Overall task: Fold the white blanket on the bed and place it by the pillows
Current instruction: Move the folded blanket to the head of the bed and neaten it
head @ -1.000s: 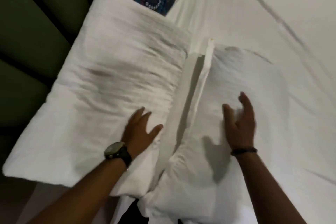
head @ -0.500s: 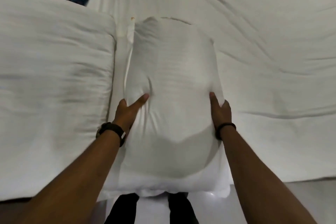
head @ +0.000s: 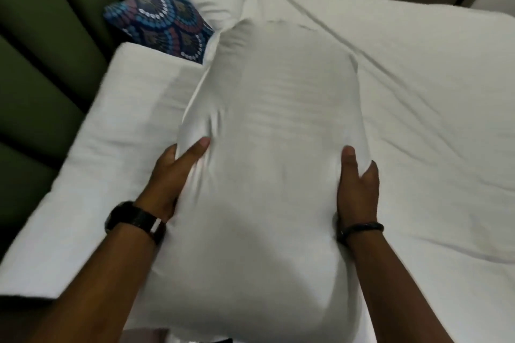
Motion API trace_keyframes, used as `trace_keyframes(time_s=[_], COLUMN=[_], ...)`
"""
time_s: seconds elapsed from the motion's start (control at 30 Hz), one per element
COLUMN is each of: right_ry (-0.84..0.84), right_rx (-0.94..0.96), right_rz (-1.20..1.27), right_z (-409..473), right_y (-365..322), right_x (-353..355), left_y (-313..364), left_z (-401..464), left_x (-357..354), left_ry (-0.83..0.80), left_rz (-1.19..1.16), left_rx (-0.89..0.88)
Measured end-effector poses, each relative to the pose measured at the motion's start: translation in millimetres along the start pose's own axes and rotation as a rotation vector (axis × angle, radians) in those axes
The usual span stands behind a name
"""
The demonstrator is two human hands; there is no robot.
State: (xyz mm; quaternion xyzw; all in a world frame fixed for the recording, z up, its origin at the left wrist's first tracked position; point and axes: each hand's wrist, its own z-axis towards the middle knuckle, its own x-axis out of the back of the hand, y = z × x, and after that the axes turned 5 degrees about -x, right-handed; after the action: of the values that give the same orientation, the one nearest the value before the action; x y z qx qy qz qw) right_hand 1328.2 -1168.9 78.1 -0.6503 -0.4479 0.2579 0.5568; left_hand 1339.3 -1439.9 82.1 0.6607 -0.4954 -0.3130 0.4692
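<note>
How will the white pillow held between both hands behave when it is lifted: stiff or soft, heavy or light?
Probably soft: the white pillow creases where the left hand presses its side. Likely light for its size, since the right hand steadies it with only thumb and fingers. It seems to keep its puffed shape rather than droop.

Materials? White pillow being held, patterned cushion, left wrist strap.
White pillow: woven cotton-like case, matte, puckers under both hands' grip; soft fill. Patterned cushion: printed fabric, blue dotted arcs, matte. Wrist strap: black, faint sheen, likely rubber or leather; too blurred to settle.
</note>
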Motion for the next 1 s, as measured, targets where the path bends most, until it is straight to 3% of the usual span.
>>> trace_keyframes(time_s=[0.17,0.2,0.33,0.5,0.6,0.7,0.77,0.83,0.9,1.0], right_ry=[-0.114,-0.159,-0.335,-0.455,-0.359,-0.216,-0.313,-0.541,-0.693,-0.605], right_rx=[-0.017,-0.046,-0.223,-0.439,-0.300,0.085,0.388,0.625,0.624,0.239], right_rz=[0.083,0.065,-0.047,-0.285,-0.375,-0.472,-0.522,-0.797,-1.092,-1.142], right_z=[-33.8,-52.6,-100.9,-99.3,-93.6,-98.0,-104.0,-94.3,-68.2,-27.2], right_y=[-22.8,-18.9,13.0,71.4,74.1,62.4,53.8,53.5,49.4,25.9], right_x=[-104.6,-154.9,-261.5,-268.7,-261.3,-269.4,-277.7,-288.2,-293.4,-272.0], left_y=[55.7,66.5,50.1,-12.0,-34.5,-42.5,-43.9,-48.8,-48.1,-41.0], left_z=[30.5,40.3,72.7,94.1,90.6,77.4,62.4,59.3,67.0,68.0], left_x=[108.4,157.6,273.6,279.1,264.4,249.4,225.8,209.0,206.2,199.9], left_ry=[0.096,0.145,0.183,0.158,0.331,0.448,0.412,0.256,0.158,0.113], left_rz=[0.110,0.126,0.254,0.525,0.753,0.968,1.093,1.261,1.353,1.365], left_rx=[-0.109,-0.122,-0.019,0.029,-0.059,-0.277,-0.515,-0.584,-0.493,-0.358])
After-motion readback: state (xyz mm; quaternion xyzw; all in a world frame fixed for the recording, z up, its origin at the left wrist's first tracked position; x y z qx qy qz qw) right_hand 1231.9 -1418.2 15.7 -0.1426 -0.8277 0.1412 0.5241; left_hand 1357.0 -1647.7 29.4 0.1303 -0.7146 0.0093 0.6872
